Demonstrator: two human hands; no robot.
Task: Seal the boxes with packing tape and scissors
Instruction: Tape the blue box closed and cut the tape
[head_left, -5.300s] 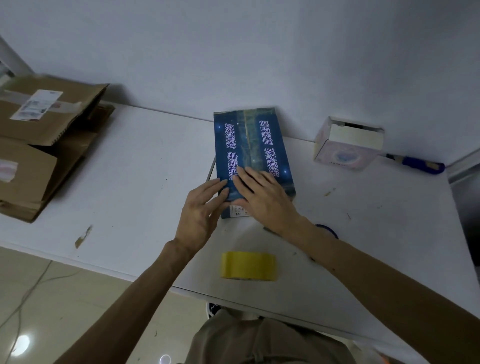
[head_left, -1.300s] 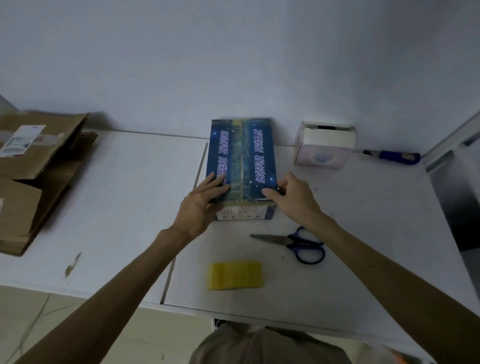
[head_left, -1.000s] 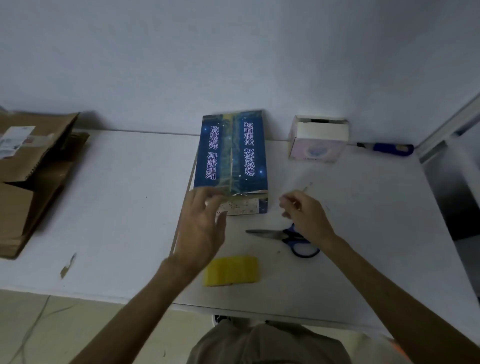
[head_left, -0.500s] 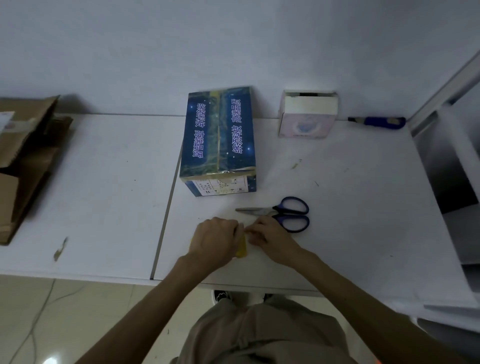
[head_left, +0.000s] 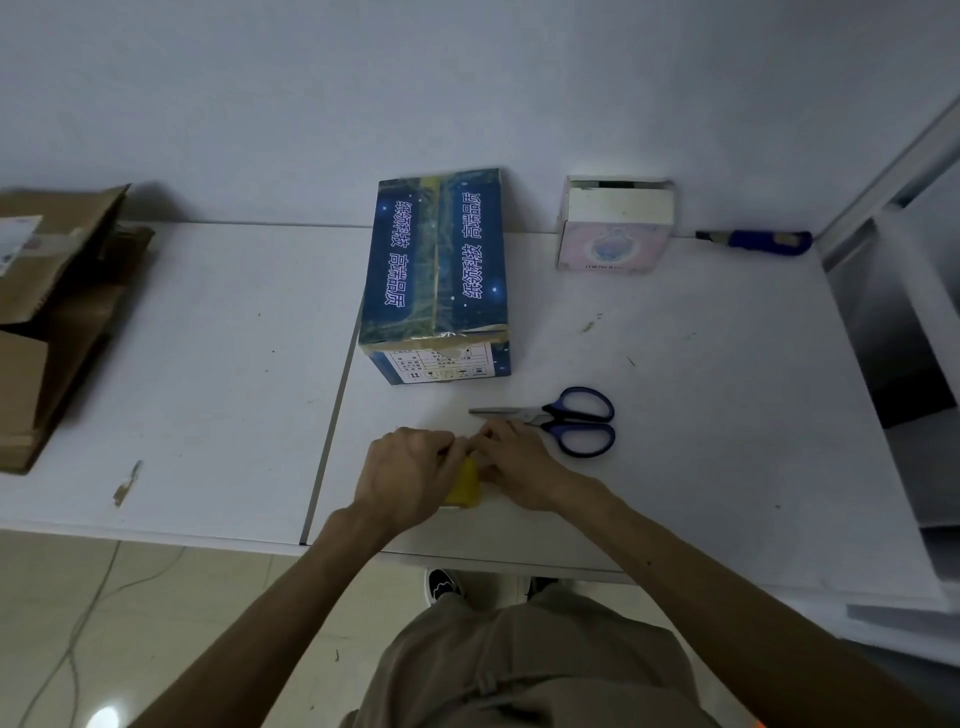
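A blue printed box lies on the white table against the wall, with yellowish tape along its top seam and front edge. Near the table's front edge, my left hand grips the yellow roll of packing tape, which is mostly hidden under it. My right hand has its fingers curled on the roll's right side, where they meet the left hand's fingers. Blue-handled scissors lie shut just right of my right hand, apart from it.
A small pink and white box with an open top stands at the back right. A blue-handled knife lies by the wall beyond it. Brown cardboard boxes are stacked at the far left. A seam splits the table.
Both hands left the blue box and came down onto the yellow tape roll near the front edge. Over the last half second they have stayed on it. The view shifted.
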